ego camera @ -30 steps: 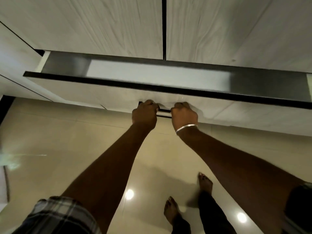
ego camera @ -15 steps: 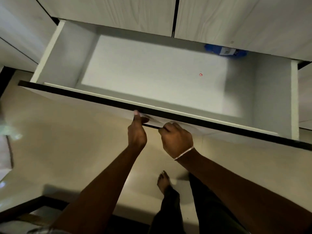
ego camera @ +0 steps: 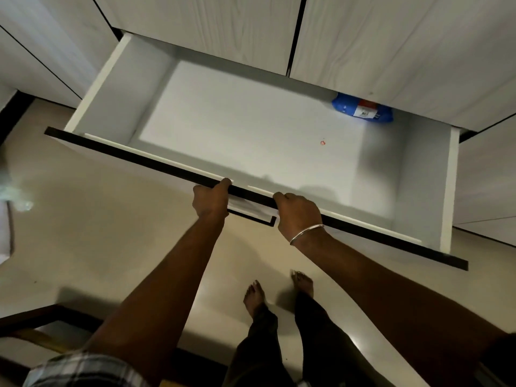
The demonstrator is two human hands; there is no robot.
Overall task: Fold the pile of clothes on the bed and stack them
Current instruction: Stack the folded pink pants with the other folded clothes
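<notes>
At the far left edge a pale blurred shape [ego camera: 11, 196] shows, too unclear to name, and in the lower left corner there is a dark wooden frame [ego camera: 42, 317] low above the floor [ego camera: 97, 233], which is glossy and beige. A checked sleeve [ego camera: 81, 370] covers the upper part of the left arm at the bottom edge. The left hand [ego camera: 210, 201] reaches up to the front panel of a large white drawer [ego camera: 111, 101], which stands pulled out from under the light wood-grain wardrobe doors [ego camera: 391, 51]. The fingers of this hand are curled over the dark top edge of the front panel, with the fingertips inside the drawer, so the hand grips the panel. Between the two hands, on the outer face of the panel, a dark bar handle [ego camera: 251, 215] is seen, and neither hand holds it. The right hand [ego camera: 297, 213] wears a thin silver bangle [ego camera: 307, 233] at the wrist, and its fingers are also bent over the same top edge and grip it. Below the hands two bare feet [ego camera: 254, 297] stand on the floor under dark trousers. Inside the drawer a tiny red spot [ego camera: 323, 142] lies on the white bottom, and in the far right corner a blue packet [ego camera: 363, 108] with a red and white label is partly hidden under the wardrobe doors. The clothes and the bed of the task are not in this view, so where they lie I cannot tell.
</notes>
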